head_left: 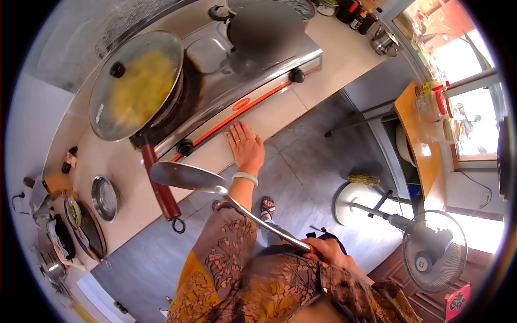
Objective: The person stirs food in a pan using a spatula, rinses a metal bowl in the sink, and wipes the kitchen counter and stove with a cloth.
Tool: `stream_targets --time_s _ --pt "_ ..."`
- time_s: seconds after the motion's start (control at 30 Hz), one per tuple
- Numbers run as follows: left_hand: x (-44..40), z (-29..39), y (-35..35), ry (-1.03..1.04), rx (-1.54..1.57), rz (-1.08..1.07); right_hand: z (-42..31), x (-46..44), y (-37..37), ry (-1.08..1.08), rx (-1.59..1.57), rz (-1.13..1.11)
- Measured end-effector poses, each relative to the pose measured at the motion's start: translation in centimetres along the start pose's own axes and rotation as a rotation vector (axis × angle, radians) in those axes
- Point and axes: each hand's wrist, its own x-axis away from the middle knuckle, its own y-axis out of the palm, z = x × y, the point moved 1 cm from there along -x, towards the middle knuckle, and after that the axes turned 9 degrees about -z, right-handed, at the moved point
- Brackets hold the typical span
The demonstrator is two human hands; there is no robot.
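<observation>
My left hand, with a ring and a pale bangle, lies with fingers stretched out on the counter edge just in front of the gas stove. At my waist, my right hand is wrapped round the handle end of a metal spatula. The spatula's broad blade reaches left, appearing above the dark red handle of the frying pan. A glass lid covers that pan on the left burner. Through the glass, yellow food shows, blurred by the lid.
A dark, blurred round pot stands on the right burner. On the counter at left are a metal bowl and a dark board. Bottles and a metal pitcher stand far right. A standing fan is on the floor at right.
</observation>
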Motion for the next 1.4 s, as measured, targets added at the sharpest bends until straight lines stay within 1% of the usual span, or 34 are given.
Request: stream_targets --time_s 0.17,0.3,0.33,0.37,0.43,0.5,0.53,0.7,0.8,0.9,0.93,1.0,1.03,1.1,1.17,1.3,1.33,1.4 --pt "-2.8 3.1 0.1 0.154 -0.022 -0.009 1.1 2.1 -1.1 -0.037 -0.013 0.131" --pt "-3.3 1.4 0.0 0.302 -0.045 -0.053 0.8 2.3 -1.0 0.044 -0.112 0.163" --pt "-3.2 0.7 -0.3 0.349 -0.011 -0.066 0.1 1.5 -0.8 0.017 -0.141 0.256" --pt "-3.2 0.1 -0.3 0.358 0.021 -0.105 0.1 1.2 -0.6 0.029 -0.142 0.235" --pt "-2.6 0.1 -1.5 0.356 -0.006 -0.088 0.7 0.7 -0.1 0.053 -0.133 0.203" --pt "-2.3 0.5 -1.3 0.313 0.011 -0.053 1.2 0.1 0.3 0.047 -0.119 0.208" --pt "-2.4 0.7 -1.2 0.283 0.012 -0.088 0.6 -0.4 0.0 0.044 -0.145 0.206" --pt "-3.1 1.3 -0.5 0.287 -0.060 -0.099 1.5 -1.4 -0.4 0.025 -0.163 0.226" --pt "-4.1 2.8 -0.3 0.310 -0.060 -0.155 1.9 -2.1 -2.6 0.010 -0.177 0.296" --pt "-6.0 5.3 -0.4 0.377 -0.071 -0.205 4.3 -1.9 -5.4 0.006 -0.183 0.256" --pt "-6.3 6.0 0.0 0.368 -0.067 -0.177 5.0 -1.8 -6.4 0.003 -0.160 0.251" --pt "-6.6 6.5 0.2 0.357 -0.095 -0.195 6.2 -1.9 -8.9 -0.008 -0.111 0.244" --pt "-6.8 6.7 0.2 0.353 -0.111 -0.201 6.9 -1.8 -10.0 -0.007 -0.130 0.225" --pt "-7.4 7.8 0.1 0.408 -0.106 -0.201 8.1 -1.3 -12.0 0.000 -0.174 0.178" --pt "-8.2 9.5 0.1 0.438 -0.066 -0.232 8.9 -1.2 -13.7 0.000 -0.189 0.163" --pt "-11.2 14.4 1.3 0.524 -0.045 -0.216 10.4 -0.9 -16.9 0.010 -0.193 0.163" --pt "-12.0 15.7 1.7 0.540 -0.079 -0.203 11.1 -0.5 -17.4 0.024 -0.172 0.162" --pt "-13.4 18.1 2.3 0.595 -0.076 -0.213 12.0 0.0 -18.2 0.028 -0.162 0.197"
